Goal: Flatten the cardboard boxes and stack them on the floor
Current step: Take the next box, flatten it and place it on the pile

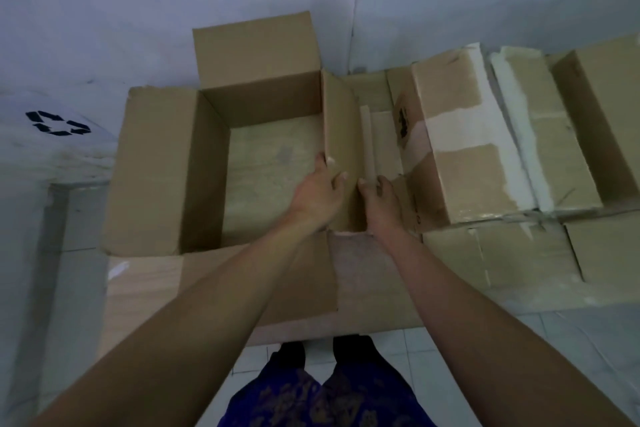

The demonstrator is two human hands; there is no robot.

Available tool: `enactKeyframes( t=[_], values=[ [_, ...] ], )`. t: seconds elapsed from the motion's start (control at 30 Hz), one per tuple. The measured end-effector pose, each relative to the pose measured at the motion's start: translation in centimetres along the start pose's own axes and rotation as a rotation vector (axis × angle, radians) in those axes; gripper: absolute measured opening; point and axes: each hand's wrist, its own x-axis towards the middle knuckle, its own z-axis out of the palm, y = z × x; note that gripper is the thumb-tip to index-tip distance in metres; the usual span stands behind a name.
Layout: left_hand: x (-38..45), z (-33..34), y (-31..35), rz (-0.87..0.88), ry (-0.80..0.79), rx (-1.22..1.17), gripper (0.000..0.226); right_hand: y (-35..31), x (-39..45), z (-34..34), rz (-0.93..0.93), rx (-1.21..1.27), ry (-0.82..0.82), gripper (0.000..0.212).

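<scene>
Gripping the right wall of the open box [214, 163] with both hands, left hand [320, 196] inside, right hand [381, 199] outside, so I can fold it flat; taped boxes [485, 156] sit further right.

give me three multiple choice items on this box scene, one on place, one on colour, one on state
1. Where are both hands?
A. on the right flap of the open box
B. on the far flap
C. on the floor tiles

2. What colour is the recycling mark at left?
A. red
B. black
C. green

3. What state is the box under the hands in?
A. taped shut
B. fully flattened
C. open, walls standing

Answers:
1. A: the left hand and right hand grip the right flap of the open box.
2. B: the recycling mark is black on a pale surface.
3. C: its flaps are spread and its walls stand upright.
</scene>
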Motion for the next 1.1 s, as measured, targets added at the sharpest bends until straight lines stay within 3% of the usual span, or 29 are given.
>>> enactKeyframes(
  t=[0.07,0.17,0.2,0.3,0.43,0.63,0.77,0.9,1.1],
  values=[
    [-0.5,-0.2,0.4,0.005,0.062,0.028,0.050,-0.7,-0.2,0.0,0.026,0.108,-0.005,0.066],
    [-0.9,-2.1,0.8,0.028,0.160,0.049,0.039,-2.4,-1.7,0.5,-0.117,0.109,-0.029,0.022],
    [-1.1,-3.1,0.9,0.039,0.209,0.065,0.036,-3.2,-2.5,0.6,-0.165,0.133,-0.021,0.022],
    [-2.0,-7.5,1.4,0.047,0.348,0.040,0.031,-5.9,-4.5,0.8,-0.210,0.330,-0.019,0.047],
    [-3.6,-13.7,2.0,0.026,0.453,-0.120,0.034,-10.4,-5.8,1.3,-0.311,0.491,-0.115,0.031],
    [-7.1,-20.9,1.8,0.090,0.544,-0.223,0.039,-17.4,-9.8,2.2,-0.347,0.391,-0.491,0.089],
    [-8.9,-23.5,0.3,0.197,0.612,-0.402,0.038,-19.9,-13.9,2.9,-0.528,0.359,-0.362,0.097],
    [-10.9,-23.2,-3.2,0.153,0.629,-0.429,0.040,-18.6,-17.1,4.3,-0.674,0.355,-0.327,0.094],
    [-12.6,-18.0,-10.3,-0.119,0.556,-0.509,0.049,-13.0,-18.5,8.1,-0.550,0.073,-0.317,0.105]
  ],
)
